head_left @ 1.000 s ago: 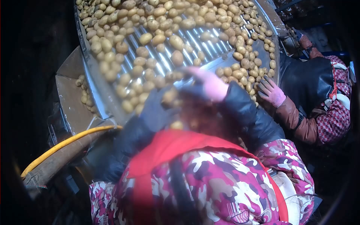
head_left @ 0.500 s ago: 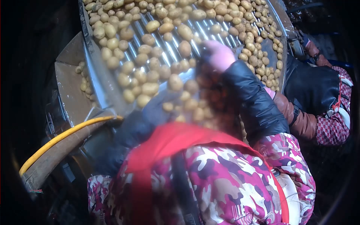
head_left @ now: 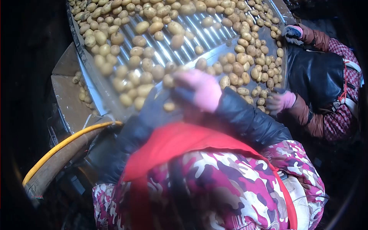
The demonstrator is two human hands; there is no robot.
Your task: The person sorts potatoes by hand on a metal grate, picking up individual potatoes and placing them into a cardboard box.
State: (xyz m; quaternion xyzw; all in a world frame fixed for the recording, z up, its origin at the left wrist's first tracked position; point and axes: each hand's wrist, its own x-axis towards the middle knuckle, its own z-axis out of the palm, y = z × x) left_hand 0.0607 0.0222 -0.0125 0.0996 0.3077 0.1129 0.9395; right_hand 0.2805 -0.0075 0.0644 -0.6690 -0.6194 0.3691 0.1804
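My right hand (head_left: 197, 90), in a pink and dark glove, is over the near edge of the sorting table, by several potatoes (head_left: 145, 90). Its fingers are blurred and point left; whether they grip anything is unclear. My left hand (head_left: 155, 105), in a dark glove, lies just left of it at the same edge, smeared by motion, with a single potato (head_left: 168, 106) between the two hands. Beyond them, potatoes are spread over shiny metal rollers (head_left: 184, 48) and a flat metal surface (head_left: 214, 53).
At the right, a co-worker's gloved hand (head_left: 281, 100) touches the potatoes at the table's edge; the co-worker's other hand (head_left: 293, 32) is higher up. A cardboard box (head_left: 65, 92) with potatoes stands at the left, above a yellow hose (head_left: 65, 142).
My right hand has moved left and nearer to my body, towards my left hand. The potatoes near it have shifted. The co-worker's lower hand has come into view over the table edge.
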